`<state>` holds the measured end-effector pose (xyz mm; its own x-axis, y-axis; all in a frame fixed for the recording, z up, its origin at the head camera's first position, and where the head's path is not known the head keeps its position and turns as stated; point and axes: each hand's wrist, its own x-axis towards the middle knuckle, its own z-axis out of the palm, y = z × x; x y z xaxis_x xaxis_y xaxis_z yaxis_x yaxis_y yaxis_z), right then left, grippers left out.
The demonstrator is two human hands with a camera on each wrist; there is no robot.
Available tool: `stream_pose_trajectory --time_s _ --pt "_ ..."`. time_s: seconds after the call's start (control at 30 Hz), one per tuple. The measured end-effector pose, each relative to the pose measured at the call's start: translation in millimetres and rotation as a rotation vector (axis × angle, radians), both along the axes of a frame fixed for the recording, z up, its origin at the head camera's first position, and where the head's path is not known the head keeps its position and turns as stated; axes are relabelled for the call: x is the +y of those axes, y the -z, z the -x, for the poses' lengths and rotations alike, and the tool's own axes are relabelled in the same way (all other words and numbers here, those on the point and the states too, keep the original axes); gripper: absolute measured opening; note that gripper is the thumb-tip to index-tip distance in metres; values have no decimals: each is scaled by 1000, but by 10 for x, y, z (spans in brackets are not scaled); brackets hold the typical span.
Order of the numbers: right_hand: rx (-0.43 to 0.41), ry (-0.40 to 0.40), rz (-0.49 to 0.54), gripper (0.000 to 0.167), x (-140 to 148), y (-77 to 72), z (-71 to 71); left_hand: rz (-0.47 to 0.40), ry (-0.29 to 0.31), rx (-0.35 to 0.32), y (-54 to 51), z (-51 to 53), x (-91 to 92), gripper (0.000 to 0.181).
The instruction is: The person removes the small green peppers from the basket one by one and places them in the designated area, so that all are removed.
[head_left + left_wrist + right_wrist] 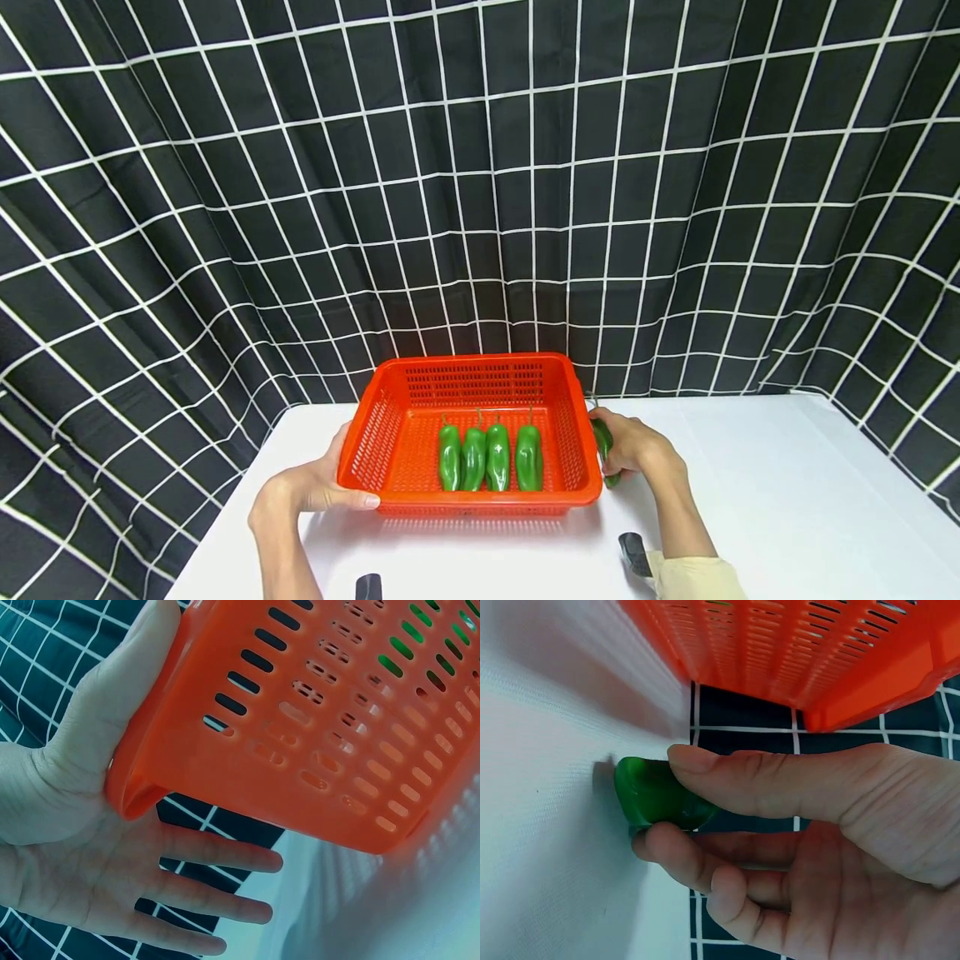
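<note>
A black curtain with white grid lines (551, 196) hangs behind a white tabletop (810, 492). On the left, the left hand (315, 487) has its grip on the near-left corner of a red basket (480, 499), the corner between thumb and palm, three fingers straight and spread. Inside, four green peppers (497, 457) stand in a row, the rightmost slightly apart. Just outside the basket's right wall, the right hand's (633, 442) grip pinches another green pepper (649, 791) between thumb and fingers.
</note>
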<state>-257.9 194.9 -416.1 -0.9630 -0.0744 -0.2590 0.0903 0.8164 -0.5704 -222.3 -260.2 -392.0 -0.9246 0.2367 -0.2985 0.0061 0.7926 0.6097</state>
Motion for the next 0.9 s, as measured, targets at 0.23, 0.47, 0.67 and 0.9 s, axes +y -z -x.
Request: stream_pose_trajectory --time_s 0.23,0.47,0.67,0.9 --pt "-5 -19 38 85 -13 9 7 -7 -10 -8 -3 -3 -2 141" --pt "-17 -13 49 83 -32 6 2 -14 -3 -2 -1 -3 -6 140" --pt "-26 -11 46 83 -47 0 -7 -12 -3 5 -7 1 -9 140" --pt "-25 -7 36 82 -56 -13 -16 -5 -7 6 -6 1 -3 139"
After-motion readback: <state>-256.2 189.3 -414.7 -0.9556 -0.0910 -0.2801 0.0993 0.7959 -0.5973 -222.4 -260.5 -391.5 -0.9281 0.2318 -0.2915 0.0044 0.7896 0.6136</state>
